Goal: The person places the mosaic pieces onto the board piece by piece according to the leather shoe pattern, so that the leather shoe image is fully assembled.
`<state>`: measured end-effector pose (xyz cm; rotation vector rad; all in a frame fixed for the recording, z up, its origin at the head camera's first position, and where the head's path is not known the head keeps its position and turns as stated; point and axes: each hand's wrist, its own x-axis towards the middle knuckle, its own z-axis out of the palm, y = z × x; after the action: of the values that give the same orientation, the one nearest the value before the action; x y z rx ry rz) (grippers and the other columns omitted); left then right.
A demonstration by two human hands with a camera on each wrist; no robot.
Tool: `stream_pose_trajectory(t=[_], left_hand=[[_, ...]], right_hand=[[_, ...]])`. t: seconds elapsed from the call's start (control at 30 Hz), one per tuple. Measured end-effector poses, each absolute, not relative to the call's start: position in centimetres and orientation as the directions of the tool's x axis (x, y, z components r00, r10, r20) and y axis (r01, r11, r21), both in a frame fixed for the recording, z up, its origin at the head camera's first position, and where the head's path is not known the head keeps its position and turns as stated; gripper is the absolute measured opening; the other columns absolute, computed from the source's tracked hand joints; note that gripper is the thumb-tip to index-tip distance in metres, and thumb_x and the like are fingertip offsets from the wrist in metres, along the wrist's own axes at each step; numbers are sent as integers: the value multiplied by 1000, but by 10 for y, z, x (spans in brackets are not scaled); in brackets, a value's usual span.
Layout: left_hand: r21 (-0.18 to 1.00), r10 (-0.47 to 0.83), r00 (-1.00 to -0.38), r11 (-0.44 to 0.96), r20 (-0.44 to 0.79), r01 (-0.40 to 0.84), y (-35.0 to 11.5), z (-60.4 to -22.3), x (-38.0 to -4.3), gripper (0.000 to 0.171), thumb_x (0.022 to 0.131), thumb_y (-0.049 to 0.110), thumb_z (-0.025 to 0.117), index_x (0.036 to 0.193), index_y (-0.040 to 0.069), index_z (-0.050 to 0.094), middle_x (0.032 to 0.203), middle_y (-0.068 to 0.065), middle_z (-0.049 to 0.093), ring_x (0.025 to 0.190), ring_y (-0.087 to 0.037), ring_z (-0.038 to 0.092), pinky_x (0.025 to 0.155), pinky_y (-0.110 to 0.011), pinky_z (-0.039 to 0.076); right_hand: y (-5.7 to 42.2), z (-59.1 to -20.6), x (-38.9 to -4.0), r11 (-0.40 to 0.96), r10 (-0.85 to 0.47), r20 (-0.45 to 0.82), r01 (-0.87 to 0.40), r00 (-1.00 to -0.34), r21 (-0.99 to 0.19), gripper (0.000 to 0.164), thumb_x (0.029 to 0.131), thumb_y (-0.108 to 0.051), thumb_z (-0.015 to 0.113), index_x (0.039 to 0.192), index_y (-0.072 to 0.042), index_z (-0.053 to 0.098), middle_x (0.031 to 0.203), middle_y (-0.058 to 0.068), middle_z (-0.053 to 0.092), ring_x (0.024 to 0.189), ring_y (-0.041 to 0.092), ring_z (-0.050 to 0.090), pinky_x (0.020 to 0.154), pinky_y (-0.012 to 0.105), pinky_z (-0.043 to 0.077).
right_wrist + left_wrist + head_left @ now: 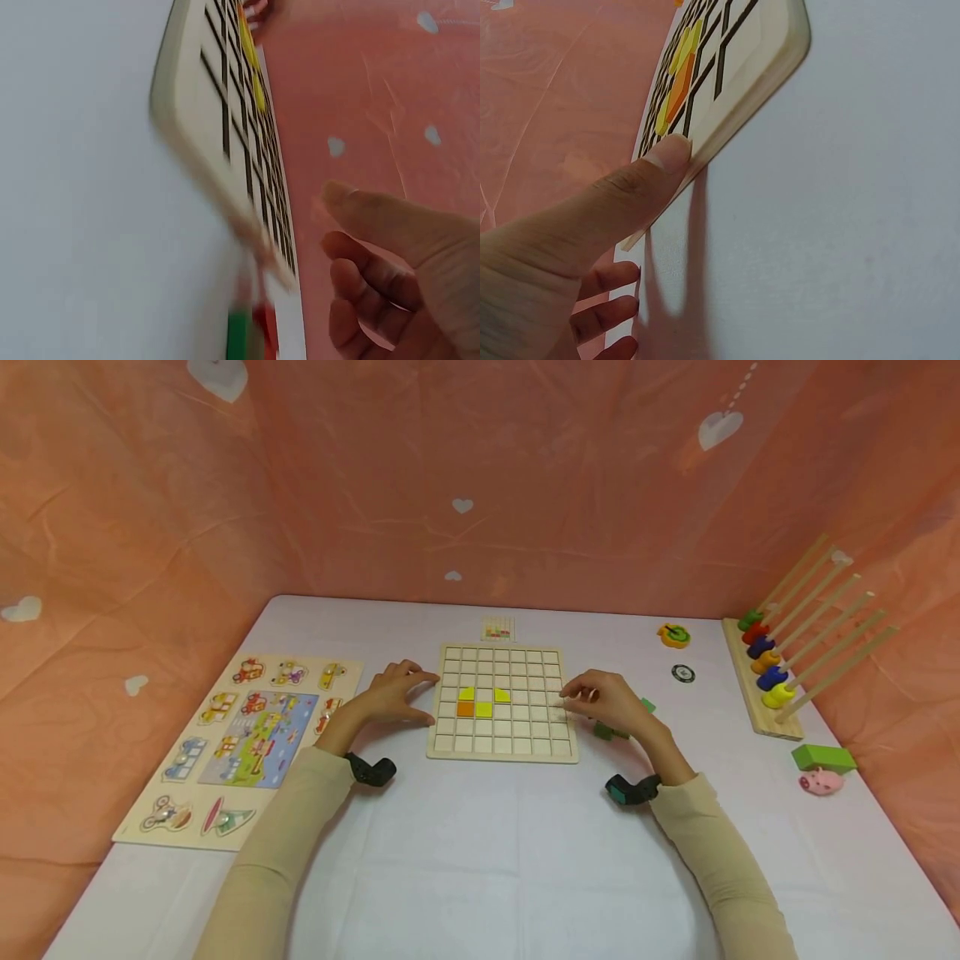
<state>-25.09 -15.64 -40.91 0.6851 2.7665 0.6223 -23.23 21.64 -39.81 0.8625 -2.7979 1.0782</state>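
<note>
A pale wooden grid board (531, 747) lies flat on the white table in front of me. Set in its cells are an orange square (465, 709), a yellow square (483, 710) and two yellow corner-cut pieces, one (467, 693) on the left and one (502, 696) on the right. My left hand (390, 695) touches the board's left side, thumb (671, 157) against the rim and fingers spread. Over the right edge hovers my right hand (611, 700), fingers loosely bent and nothing between thumb and fingertips. Partly hidden behind that hand are green blocks (603, 730).
Behind the board is a small pattern card (498, 628). A vehicle picture puzzle (176, 827) lies left. On the right stand a peg stacker (772, 724), a green block (823, 757), a pink pig (821, 782), a round chip (683, 673) and a yellow-green toy (674, 636).
</note>
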Motion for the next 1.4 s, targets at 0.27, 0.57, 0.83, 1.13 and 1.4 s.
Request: stream_pose_trajectory(t=[0.27, 0.57, 0.83, 1.13, 1.4], left_hand=[[452, 492, -864, 798, -107, 398, -157, -410, -252, 75, 74, 39, 77, 138, 14, 46, 133, -17, 37, 120, -34, 33, 97, -51, 26], [442, 486, -867, 805, -109, 395, -156, -408, -251, 76, 74, 39, 77, 138, 14, 46, 133, -17, 37, 120, -35, 33, 96, -51, 27], [442, 489, -867, 802, -100, 402, -157, -409, -250, 74, 74, 38, 77, 137, 13, 47, 132, -17, 39, 119, -35, 34, 96, -51, 28], [449, 492, -864, 799, -103, 401, -156, -411, -250, 74, 74, 38, 77, 137, 13, 47, 131, -17, 39, 117, -34, 35, 95, -51, 28], [453, 488, -867, 799, -103, 396, -156, -410, -249, 74, 74, 38, 77, 137, 13, 47, 132, -17, 39, 118, -34, 34, 96, -51, 27]], right_hand=[[252, -396, -220, 691, -441, 67, -386, -895, -611, 16, 75, -11, 78, 87, -6, 68, 79, 1, 63, 68, 15, 50, 60, 24, 42], [263, -408, -218, 701, -469, 39, -399, -882, -591, 22, 71, -13, 81, 81, -7, 62, 73, -1, 57, 68, 13, 49, 62, 22, 40], [261, -411, -216, 710, -466, 33, -396, -884, -583, 26, 71, -14, 81, 86, -7, 61, 73, -1, 55, 67, 13, 47, 61, 22, 39], [250, -400, -219, 646, -470, 32, -369, -882, -668, 14, 79, -10, 74, 86, -4, 63, 74, 1, 56, 67, 12, 48, 60, 22, 40], [200, -397, -228, 484, -542, 78, -386, -837, -785, 15, 82, -5, 70, 92, 3, 61, 85, 10, 59, 77, 19, 53, 67, 23, 43]])
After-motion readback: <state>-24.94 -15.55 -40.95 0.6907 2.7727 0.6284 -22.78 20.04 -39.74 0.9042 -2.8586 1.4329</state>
